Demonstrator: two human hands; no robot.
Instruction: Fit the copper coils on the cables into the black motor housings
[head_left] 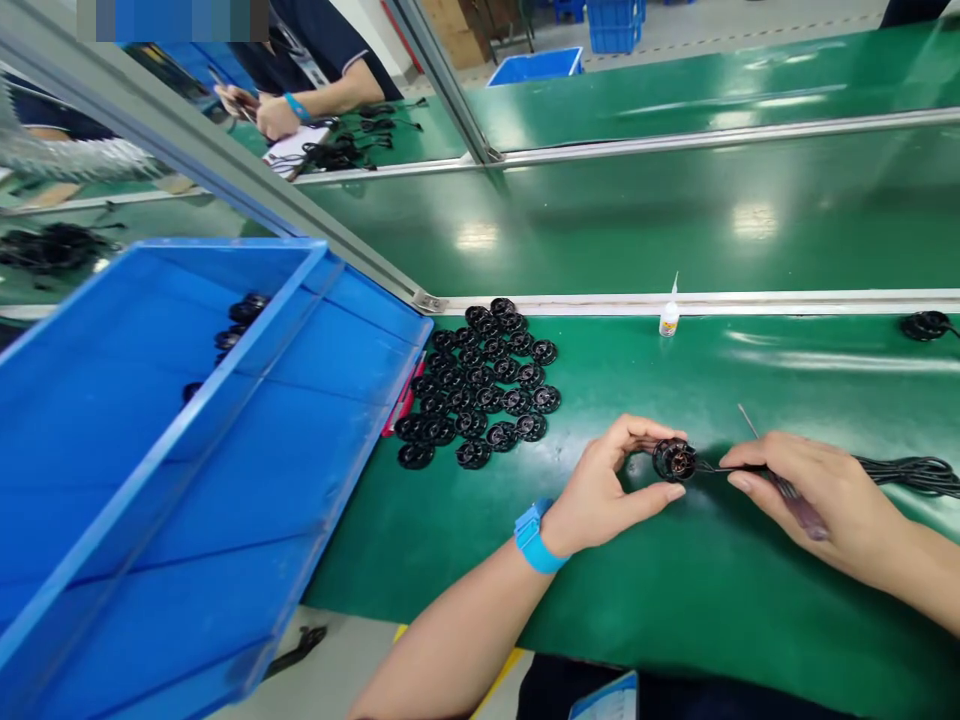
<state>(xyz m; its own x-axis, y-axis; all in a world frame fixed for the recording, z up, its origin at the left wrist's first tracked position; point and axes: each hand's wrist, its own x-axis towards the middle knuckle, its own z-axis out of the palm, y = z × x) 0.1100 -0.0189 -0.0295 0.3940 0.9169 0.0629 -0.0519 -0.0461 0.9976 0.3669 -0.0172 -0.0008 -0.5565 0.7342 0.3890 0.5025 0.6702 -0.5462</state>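
Observation:
My left hand (611, 480) is closed around the edge of a round black plastic part (674, 460), thumb below and fingers above. Copper-coloured pieces show inside this part. A thin black cable (709, 468) runs from its right side to my right hand (832, 500), where thumb and forefinger pinch it. The same hand also keeps a slim screwdriver-like tool (808, 518) in its palm; the dark translucent handle points down and the thin metal shaft sticks out past the knuckles. Behind that hand lies a coiled bundle of black cable (911, 473).
Several similar round black parts (480, 375) lie grouped left of my hands, beside a large tilted blue bin (352, 400). A small white dropper bottle (668, 318) stands by the back rail. Another black part (925, 325) lies far right. Across the divider, a co-worker's hands (277, 115) are busy.

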